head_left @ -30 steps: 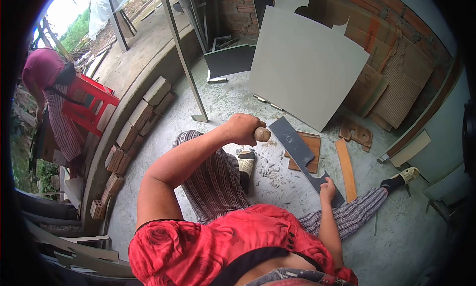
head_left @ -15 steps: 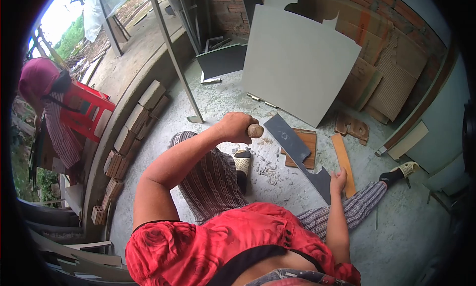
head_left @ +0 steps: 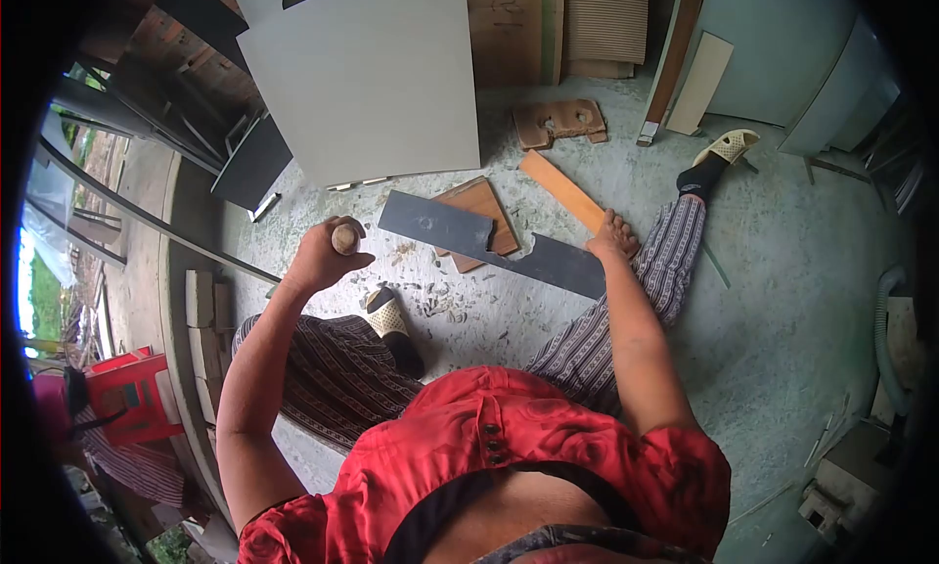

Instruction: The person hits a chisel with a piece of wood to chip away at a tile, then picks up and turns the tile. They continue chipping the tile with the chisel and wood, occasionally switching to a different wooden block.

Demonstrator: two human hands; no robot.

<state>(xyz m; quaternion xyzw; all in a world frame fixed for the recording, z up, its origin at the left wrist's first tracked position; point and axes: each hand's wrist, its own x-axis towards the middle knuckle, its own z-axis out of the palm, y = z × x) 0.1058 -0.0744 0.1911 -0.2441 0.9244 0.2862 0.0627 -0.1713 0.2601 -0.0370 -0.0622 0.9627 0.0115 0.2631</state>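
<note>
My left hand (head_left: 326, 254) is closed round a wooden-handled tool, raised above the floor. Only the round butt of the wooden handle (head_left: 344, 238) shows; the tool's working end is hidden below the fist. A long dark grey board (head_left: 440, 229) with a notch cut in one edge lies slantwise in front of me. At its right end my right hand (head_left: 612, 237) grips the edge with curled fingers. Under the board's left part lies a brown wooden board (head_left: 497, 212). An orange-brown strip (head_left: 559, 187) reaches from near my right fingertips away across the floor.
Chips and scraps (head_left: 445, 302) litter the floor between my feet. Behind the boards a large pale panel (head_left: 377, 85) leans upright. A brown piece with holes (head_left: 559, 122) lies near cardboard (head_left: 514, 36). A red stool (head_left: 132, 398) stands at the left; bricks (head_left: 202, 300) line the ledge.
The view has swung to the right, so the scene sits further left and lower. The left fist has turned slightly, still holding the tool; the right hand stays at the dark board's end.
</note>
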